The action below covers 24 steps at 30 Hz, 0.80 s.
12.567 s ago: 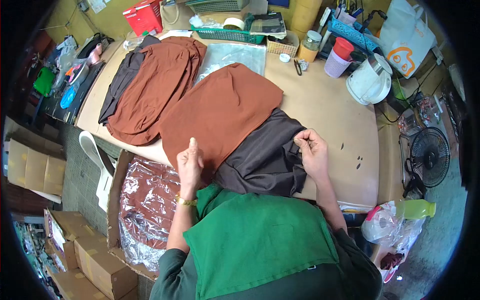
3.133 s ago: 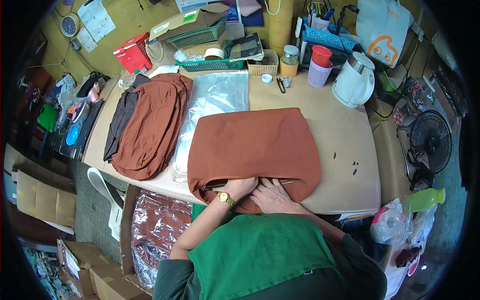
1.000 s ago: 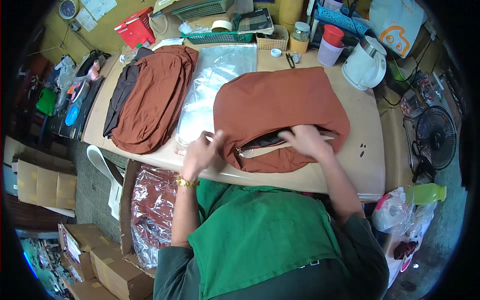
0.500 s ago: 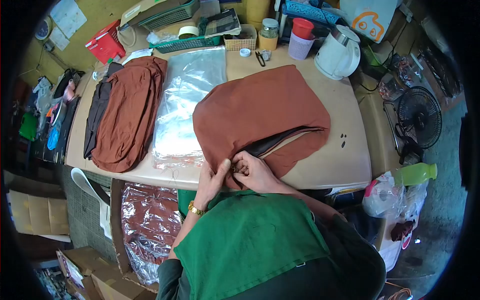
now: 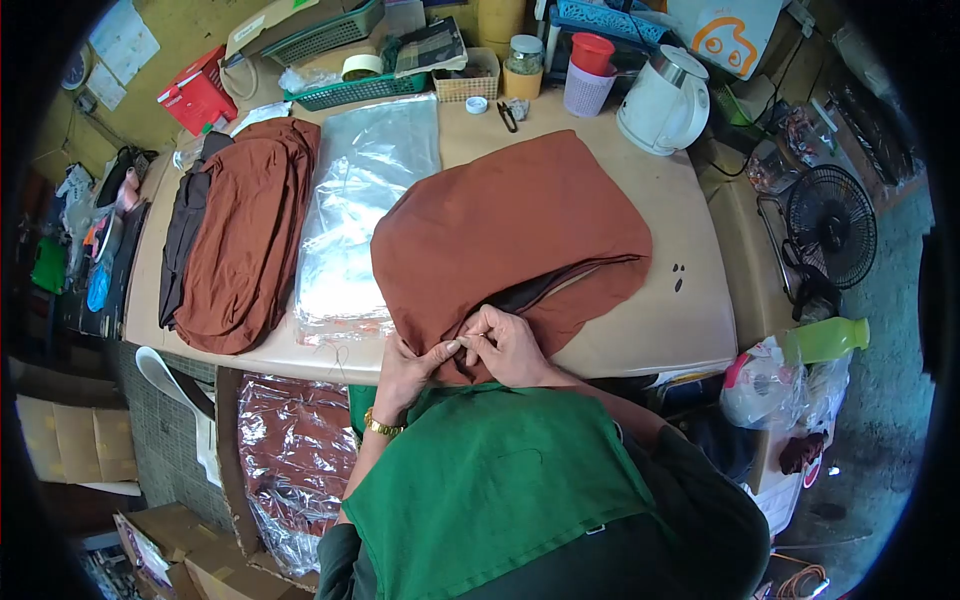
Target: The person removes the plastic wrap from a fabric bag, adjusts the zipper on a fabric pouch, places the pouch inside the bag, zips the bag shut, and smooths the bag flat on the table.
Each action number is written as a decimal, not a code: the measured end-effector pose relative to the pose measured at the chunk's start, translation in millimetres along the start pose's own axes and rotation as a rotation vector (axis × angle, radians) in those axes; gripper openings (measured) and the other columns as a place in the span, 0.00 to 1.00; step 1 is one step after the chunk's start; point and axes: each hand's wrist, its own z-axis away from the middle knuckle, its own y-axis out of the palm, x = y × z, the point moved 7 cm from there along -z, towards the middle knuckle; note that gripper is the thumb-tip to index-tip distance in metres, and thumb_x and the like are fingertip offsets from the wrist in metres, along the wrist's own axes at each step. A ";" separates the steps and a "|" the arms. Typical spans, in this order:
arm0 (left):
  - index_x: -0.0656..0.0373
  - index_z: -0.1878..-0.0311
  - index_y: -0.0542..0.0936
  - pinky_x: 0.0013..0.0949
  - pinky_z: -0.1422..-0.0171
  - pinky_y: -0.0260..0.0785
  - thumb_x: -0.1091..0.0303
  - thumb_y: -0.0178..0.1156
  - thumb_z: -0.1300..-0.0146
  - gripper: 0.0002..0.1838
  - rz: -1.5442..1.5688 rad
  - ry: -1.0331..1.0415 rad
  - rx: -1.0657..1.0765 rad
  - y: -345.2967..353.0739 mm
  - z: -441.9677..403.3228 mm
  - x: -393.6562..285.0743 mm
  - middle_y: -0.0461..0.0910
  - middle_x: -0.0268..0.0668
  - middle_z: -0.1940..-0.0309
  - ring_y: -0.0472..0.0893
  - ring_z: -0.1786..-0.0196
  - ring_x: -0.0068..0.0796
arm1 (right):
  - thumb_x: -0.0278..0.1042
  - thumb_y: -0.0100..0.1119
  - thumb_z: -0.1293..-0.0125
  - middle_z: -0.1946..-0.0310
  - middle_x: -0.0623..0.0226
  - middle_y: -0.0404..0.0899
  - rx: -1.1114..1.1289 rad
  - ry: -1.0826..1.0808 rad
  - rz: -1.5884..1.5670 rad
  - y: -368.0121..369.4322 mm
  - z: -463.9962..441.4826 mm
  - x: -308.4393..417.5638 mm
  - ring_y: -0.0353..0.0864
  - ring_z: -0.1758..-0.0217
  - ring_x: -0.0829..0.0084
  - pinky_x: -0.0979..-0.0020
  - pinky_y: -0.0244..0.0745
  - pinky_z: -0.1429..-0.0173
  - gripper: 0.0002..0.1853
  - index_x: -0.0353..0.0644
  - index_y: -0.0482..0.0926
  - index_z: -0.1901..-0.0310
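Note:
A large rust-brown fabric bag [image 5: 510, 215] lies on the table, its long opening facing me and showing a dark lining [image 5: 525, 290]. My left hand [image 5: 408, 372] pinches the fabric at the left end of that opening, thumb pointing right. Close against it, my right hand [image 5: 503, 348] pinches the same edge with its fingertips. Whatever small part lies between the fingertips is too small to make out. Left of the bag are clear plastic sheets [image 5: 365, 200], and beyond them a stack of folded rust-brown and dark fabric pieces [image 5: 245, 235].
Green basket [image 5: 360, 92], jar [image 5: 524, 60], small snips [image 5: 507, 117], purple cup [image 5: 592, 92] and white kettle [image 5: 662, 105] line the table's back. Below the front edge, a carton [image 5: 240, 480] holds plastic-wrapped brown goods [image 5: 295, 440]. A fan [image 5: 832, 228] stands right.
A second ago my hands were apart; they have come together at the opening's left end and grip the fabric there. The whole view has also shifted, moving the table's things left.

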 end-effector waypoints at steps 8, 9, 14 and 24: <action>0.71 0.54 0.81 0.28 0.54 0.78 0.74 0.71 0.41 0.14 0.045 0.033 -0.145 -10.1 9.8 -19.7 0.86 0.40 0.60 0.84 0.61 0.23 | 0.18 0.58 0.34 0.78 0.69 0.78 -0.415 -0.033 0.250 -88.4 -7.4 11.5 0.80 0.75 0.80 0.78 0.74 0.71 0.07 0.36 0.73 0.69; 0.71 0.53 0.81 0.28 0.54 0.78 0.74 0.71 0.41 0.15 0.054 0.053 -0.170 -11.1 10.5 -20.9 0.86 0.40 0.60 0.84 0.61 0.24 | 0.19 0.59 0.34 0.79 0.69 0.78 -0.480 -0.091 0.309 -105.1 -5.8 11.8 0.79 0.76 0.81 0.77 0.73 0.71 0.08 0.37 0.72 0.70; 0.71 0.52 0.80 0.29 0.52 0.78 0.72 0.70 0.40 0.16 -0.057 0.053 -0.094 -12.3 11.8 -25.5 0.86 0.43 0.60 0.85 0.60 0.26 | 0.19 0.61 0.36 0.77 0.68 0.79 -0.542 -0.145 0.208 -138.8 -10.2 22.6 0.77 0.78 0.81 0.77 0.72 0.71 0.09 0.38 0.70 0.72; 0.67 0.56 0.82 0.27 0.55 0.74 0.74 0.71 0.42 0.12 0.018 0.011 -0.264 -57.4 32.2 -12.6 0.86 0.36 0.63 0.81 0.63 0.20 | 0.25 0.64 0.38 0.66 0.62 0.78 -0.922 -0.396 1.402 -176.9 41.8 99.0 0.81 0.62 0.67 0.70 0.75 0.58 0.04 0.42 0.77 0.66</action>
